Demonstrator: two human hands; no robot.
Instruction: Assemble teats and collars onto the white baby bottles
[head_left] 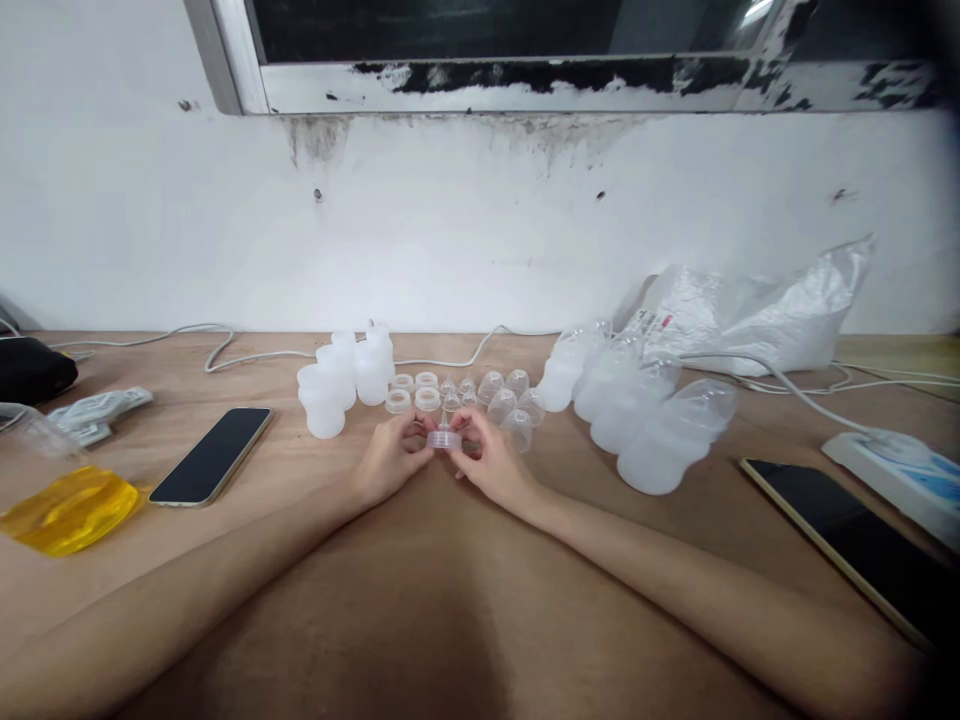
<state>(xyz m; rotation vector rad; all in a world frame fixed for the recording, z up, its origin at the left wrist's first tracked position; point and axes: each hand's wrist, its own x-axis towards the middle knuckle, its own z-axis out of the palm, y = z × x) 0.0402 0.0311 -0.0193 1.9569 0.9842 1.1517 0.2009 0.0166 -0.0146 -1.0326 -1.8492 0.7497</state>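
My left hand [394, 455] and my right hand [491, 455] meet at the middle of the table, fingertips closed on opposite sides of a clear baby bottle collar [443, 440]. A teat [444, 420] sticks up from the collar's top. Just beyond my hands lie several loose collar rings [398, 401] at left, several clear teats [450, 398] in the middle and several transparent dome caps [501, 405] at right. Frosted bottle bodies [324, 405] stand upright behind my left hand. Right of my right hand, several bottles with clear caps [656, 450] stand in a group.
A dark phone [211, 456] and a container of yellow liquid [71, 508] are at left. At right are another phone [840, 540], a white power strip [896, 480] and a silvery plastic bag [750, 315]. White cables [480, 350] run along the wall.
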